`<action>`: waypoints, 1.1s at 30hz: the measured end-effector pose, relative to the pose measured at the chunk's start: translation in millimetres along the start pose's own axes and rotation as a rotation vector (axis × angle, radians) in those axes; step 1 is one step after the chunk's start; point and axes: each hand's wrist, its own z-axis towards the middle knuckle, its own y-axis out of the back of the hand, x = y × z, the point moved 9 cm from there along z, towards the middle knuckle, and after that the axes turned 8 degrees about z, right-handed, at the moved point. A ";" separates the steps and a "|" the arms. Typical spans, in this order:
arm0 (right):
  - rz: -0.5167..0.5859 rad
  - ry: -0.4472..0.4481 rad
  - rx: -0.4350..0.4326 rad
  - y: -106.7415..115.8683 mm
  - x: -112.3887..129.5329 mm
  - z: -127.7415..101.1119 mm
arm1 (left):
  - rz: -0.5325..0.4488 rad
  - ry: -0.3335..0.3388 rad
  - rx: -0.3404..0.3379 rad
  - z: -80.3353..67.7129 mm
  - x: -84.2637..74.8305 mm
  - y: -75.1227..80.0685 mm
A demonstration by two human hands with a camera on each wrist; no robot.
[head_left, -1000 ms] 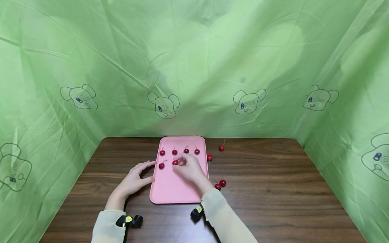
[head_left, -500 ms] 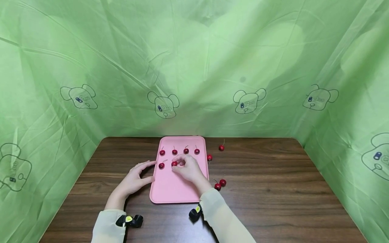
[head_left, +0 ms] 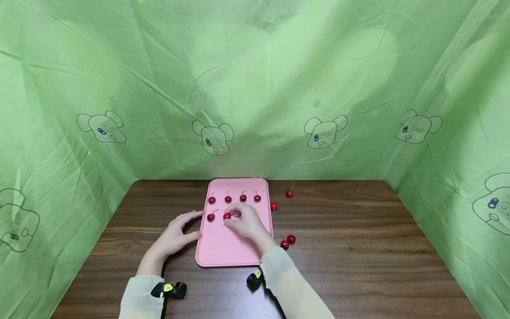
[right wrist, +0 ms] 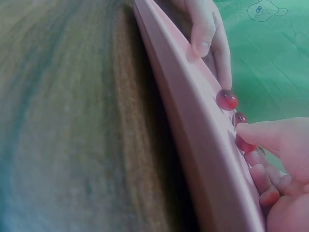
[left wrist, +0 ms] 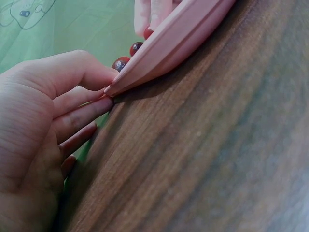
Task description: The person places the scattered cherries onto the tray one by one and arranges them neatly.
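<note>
Cherries (head_left: 242,198): six on pink tray (head_left: 223,252), four on table (head_left: 358,248).

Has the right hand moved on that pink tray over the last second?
Yes, a little. The right hand has drifted left and toward the person, measured against the far row of cherries on the pink tray; it pinches a cherry.

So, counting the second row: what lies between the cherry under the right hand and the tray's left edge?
In the head view, one cherry lies between the cherry at the right hand and the tray's left edge; otherwise bare pink tray.
</note>
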 end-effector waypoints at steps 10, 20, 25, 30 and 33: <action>-0.009 -0.013 0.003 -0.2 1.9 -0.2 | 0.020 -0.004 0.002 0.2 -1.7 1.5; -0.023 -0.003 0.007 0.9 0.7 -0.1 | 0.005 0.005 -0.001 -0.2 0.3 0.0; -0.029 0.011 0.009 1.6 3.3 -0.9 | 0.003 0.001 -0.008 0.2 0.4 0.2; -0.050 0.033 0.009 2.0 7.7 -1.3 | 0.000 -0.007 -0.015 0.9 -0.5 0.8; -0.051 0.038 0.025 1.0 9.4 -1.6 | 0.004 -0.010 -0.015 0.3 -0.3 1.1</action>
